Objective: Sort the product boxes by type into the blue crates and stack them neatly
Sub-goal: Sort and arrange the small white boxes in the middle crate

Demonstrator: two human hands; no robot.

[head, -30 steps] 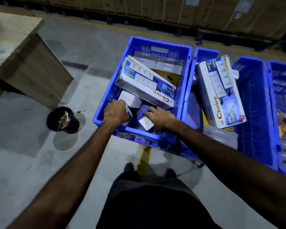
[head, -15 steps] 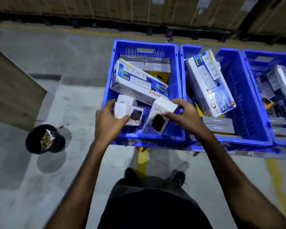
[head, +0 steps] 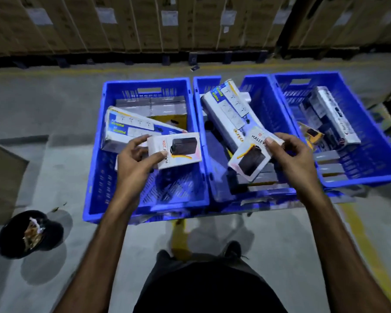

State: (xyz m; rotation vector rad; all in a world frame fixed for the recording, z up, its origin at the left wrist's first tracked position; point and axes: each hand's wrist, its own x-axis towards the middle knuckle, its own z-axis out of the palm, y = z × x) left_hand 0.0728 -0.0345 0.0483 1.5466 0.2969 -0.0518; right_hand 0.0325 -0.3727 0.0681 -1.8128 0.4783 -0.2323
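Warehouse setting here, grey concrete floor [head: 61, 114] with yellow painted lines and a long wall of stacked brown cardboard cartons [head: 127, 23] at the back. Three blue plastic crates sit side by side on the floor: the left blue crate [head: 99, 177], the middle blue crate [head: 215, 184] and the right blue crate [head: 379, 154].

The left hand [head: 134, 162] is curled round a small white box printed with a black power bank [head: 175, 152], thumb on top, fingers behind its far edge, holding it up over the left crate. The right hand [head: 292, 155] pinches a second small white Halley-branded box [head: 252, 155] at its upper end, tilted, above the middle crate.

Below the left hand's box, a long white-and-blue power strip box [head: 131, 129] lies slanted in the left crate, with flat grey boxes [head: 151, 107] behind it. Another long white power strip box [head: 226, 109] leans diagonally in the middle crate. The right crate has a long white box [head: 336, 118] plus some yellowish packaging, too blurry to read.

Off to the left on the floor there's a round black bin with scraps inside [head: 29, 233], beside a wooden cabinet [head: 2, 177]. The person's dark shorts and shoes show at the bottom
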